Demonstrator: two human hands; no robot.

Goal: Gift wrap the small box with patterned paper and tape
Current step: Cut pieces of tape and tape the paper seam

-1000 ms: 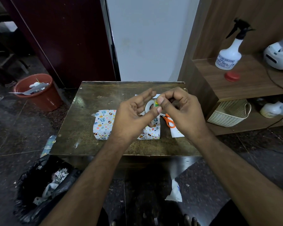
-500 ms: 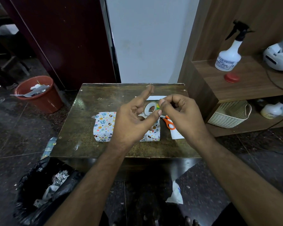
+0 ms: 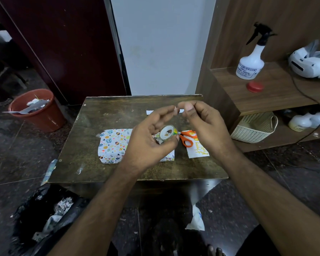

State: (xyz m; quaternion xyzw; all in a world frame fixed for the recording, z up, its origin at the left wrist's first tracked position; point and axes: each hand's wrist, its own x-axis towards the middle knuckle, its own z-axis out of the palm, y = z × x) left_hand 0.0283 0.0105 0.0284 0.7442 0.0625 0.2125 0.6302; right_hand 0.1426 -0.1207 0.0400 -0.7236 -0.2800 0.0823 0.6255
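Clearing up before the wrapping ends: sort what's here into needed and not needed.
Needed:
wrapped box
tape roll, in the left hand
scissors
greeting card

Not needed:
spray bottle
red cap
basket
red bin

On the table (image 3: 92,137): wrapped box (image 3: 113,145) left, scissors (image 3: 187,138) and card (image 3: 198,151) right, tape roll (image 3: 167,133) held above between them, paper strip (image 3: 150,112) behind.
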